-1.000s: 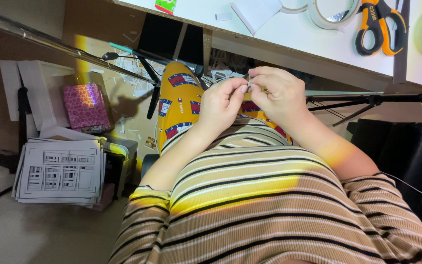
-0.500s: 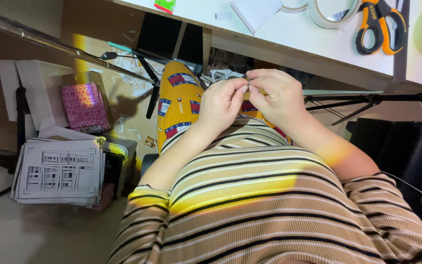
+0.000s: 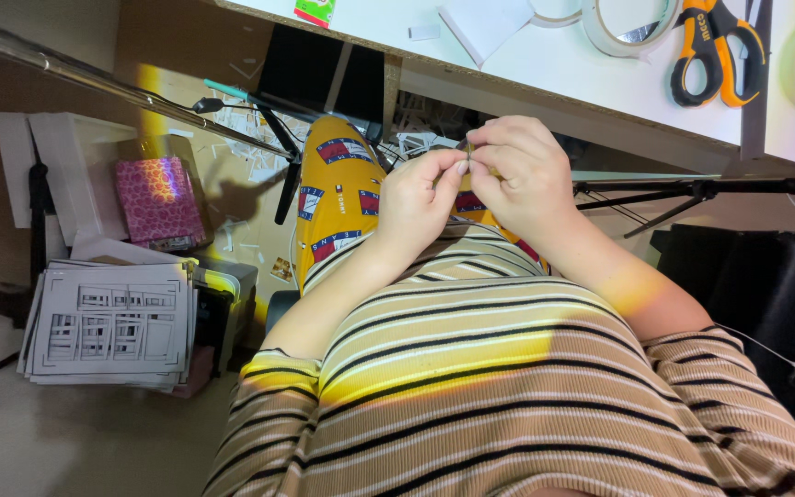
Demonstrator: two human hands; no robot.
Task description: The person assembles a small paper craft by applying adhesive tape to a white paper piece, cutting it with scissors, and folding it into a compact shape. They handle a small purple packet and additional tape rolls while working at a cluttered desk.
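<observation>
Comparing against the two earlier head-view frames: almost nothing has moved. Both hands stay at the same spot, just below the table edge [image 3: 545, 97], over the person's lap; only the camera framing drifts slightly.

Head view, now:
- left hand [image 3: 416, 202] and right hand [image 3: 522, 175] are touching at the fingertips, both pinched on one small piece [image 3: 467, 158] held between them. It's mostly hidden by the fingers; too small to tell what it is.
- Neither hand is released. The grip reads as a fine pinch, not a fist.
- Judgement: since the pose holds across all three frames, this looks like slow fiddly fingertip work on the piece, not a reach or a transfer.

Around them:
- orange-handled scissors [image 3: 715, 41] and tape rolls [image 3: 627, 23] lie on the white tabletop, untouched, well apart from the hands.
- stack of printed sheets [image 3: 108, 322] and a pink patterned box [image 3: 158, 198] sit on the floor to the left.
- tripod leg [image 3: 692, 187] runs just beside the right forearm.
</observation>
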